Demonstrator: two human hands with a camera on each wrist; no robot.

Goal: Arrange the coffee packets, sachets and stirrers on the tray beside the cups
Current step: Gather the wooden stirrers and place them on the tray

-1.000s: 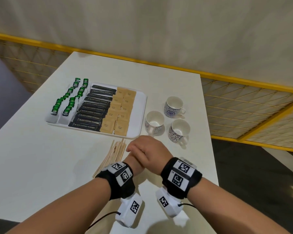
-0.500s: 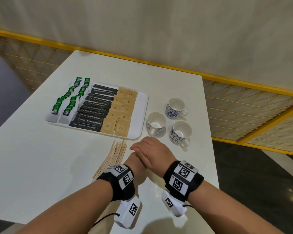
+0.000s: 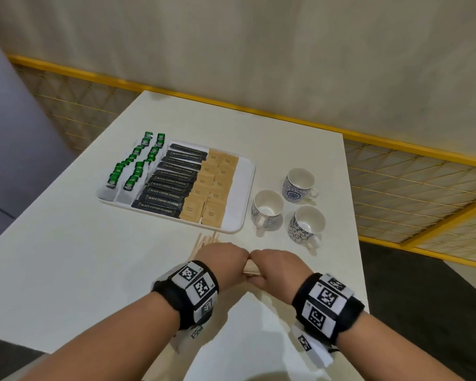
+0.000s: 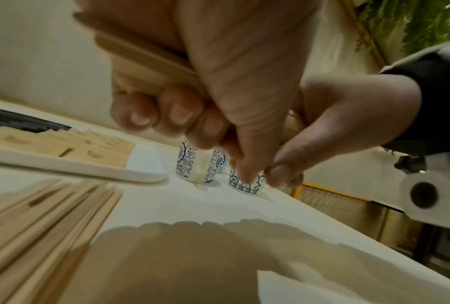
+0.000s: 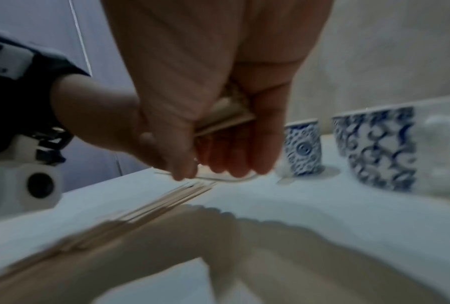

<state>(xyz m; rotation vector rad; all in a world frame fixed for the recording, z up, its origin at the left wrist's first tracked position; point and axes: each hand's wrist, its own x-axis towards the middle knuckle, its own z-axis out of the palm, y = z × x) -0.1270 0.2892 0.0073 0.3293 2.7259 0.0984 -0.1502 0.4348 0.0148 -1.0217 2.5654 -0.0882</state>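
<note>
three cups [image 3: 291, 207] beside tray [image 3: 238, 215], left hand [image 3: 220, 261] and right hand [image 3: 279, 266] both clenched round stirrers [image 3: 250, 268]

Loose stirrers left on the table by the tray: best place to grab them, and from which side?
Probably at their near ends, from above. The loose stirrers lie flat on the table, fanned, far tips almost at the tray rim, so there is little room there. Both hands, left hand and right hand, already hold a bundle.

tray [image 3: 245, 188] ahead, cups [image 3: 267, 207] right, left clear
</note>
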